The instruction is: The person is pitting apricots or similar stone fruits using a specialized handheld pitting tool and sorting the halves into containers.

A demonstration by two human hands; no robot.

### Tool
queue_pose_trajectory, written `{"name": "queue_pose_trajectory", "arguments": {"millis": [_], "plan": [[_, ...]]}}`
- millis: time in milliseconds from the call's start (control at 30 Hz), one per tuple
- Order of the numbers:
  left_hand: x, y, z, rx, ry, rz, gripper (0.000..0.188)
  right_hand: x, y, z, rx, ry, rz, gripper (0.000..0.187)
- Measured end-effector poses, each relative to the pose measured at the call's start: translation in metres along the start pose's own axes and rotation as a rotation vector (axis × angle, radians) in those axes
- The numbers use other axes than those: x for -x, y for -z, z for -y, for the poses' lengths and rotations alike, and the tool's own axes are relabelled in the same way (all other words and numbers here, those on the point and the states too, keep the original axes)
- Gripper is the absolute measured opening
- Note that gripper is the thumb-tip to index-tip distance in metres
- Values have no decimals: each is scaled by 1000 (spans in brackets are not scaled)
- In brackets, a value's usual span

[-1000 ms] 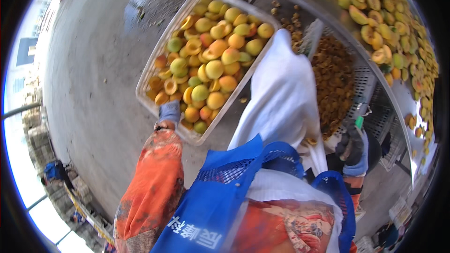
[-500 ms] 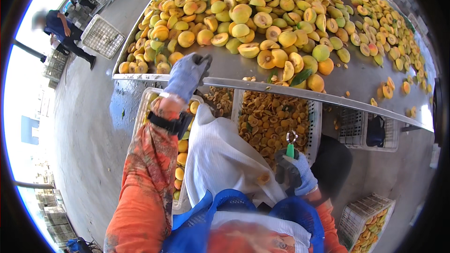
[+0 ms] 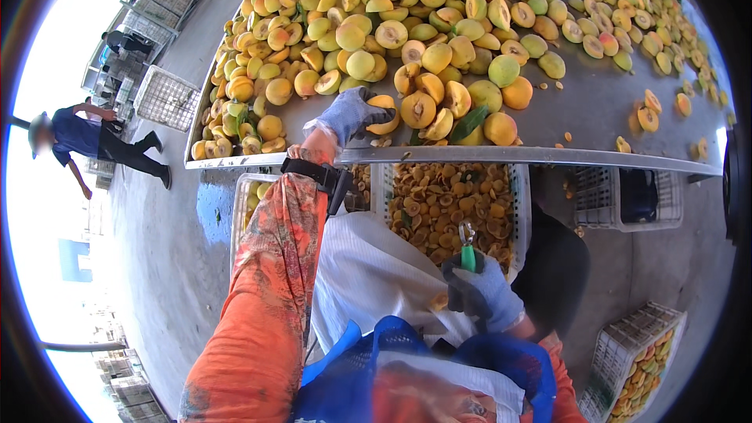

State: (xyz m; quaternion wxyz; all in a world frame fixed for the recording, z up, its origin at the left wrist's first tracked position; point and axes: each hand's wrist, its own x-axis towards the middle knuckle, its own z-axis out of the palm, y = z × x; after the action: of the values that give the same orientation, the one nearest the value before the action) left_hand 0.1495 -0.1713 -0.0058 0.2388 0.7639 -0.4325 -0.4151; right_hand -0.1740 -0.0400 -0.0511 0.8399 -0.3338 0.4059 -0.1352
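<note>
My left hand (image 3: 354, 116), in a pale blue glove with dark fingers, reaches over the near edge of the metal table (image 3: 580, 117). Its fingers close round a yellow peach half (image 3: 383, 112) at the front of a large heap of cut peaches (image 3: 345, 23). In front of my lap, my right hand (image 3: 486, 291) grips a pitting spoon with a green handle (image 3: 468, 257) and a metal loop tip pointing up. A white cloth (image 3: 360, 266) covers my lap.
Under the table edge stands a white crate (image 3: 520, 219) of brown-orange peach scraps. Left of my lap is another crate (image 3: 237, 215) with fruit. A peach-filled crate (image 3: 619, 360) sits at lower right. A person (image 3: 78, 137) walks at far left, near a white crate (image 3: 166, 98).
My left hand has moved right and forward from the table's edge to a peach half and closed on it. The right hand still holds the pitting spoon. The person at left has stepped nearer.
</note>
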Motion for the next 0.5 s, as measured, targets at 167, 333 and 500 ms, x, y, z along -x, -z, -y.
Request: {"name": "queue_pose_trajectory", "arguments": {"millis": [167, 333, 500], "plan": [[67, -5, -8, 543, -289, -152, 44, 6, -14, 8, -15, 86, 28, 18], [143, -47, 17, 1063, -183, 126, 38, -2, -65, 35, 24, 342, -140, 26], [208, -86, 37, 784, -409, -103, 37, -14, -77, 24, 888, 736, -388, 35]]}}
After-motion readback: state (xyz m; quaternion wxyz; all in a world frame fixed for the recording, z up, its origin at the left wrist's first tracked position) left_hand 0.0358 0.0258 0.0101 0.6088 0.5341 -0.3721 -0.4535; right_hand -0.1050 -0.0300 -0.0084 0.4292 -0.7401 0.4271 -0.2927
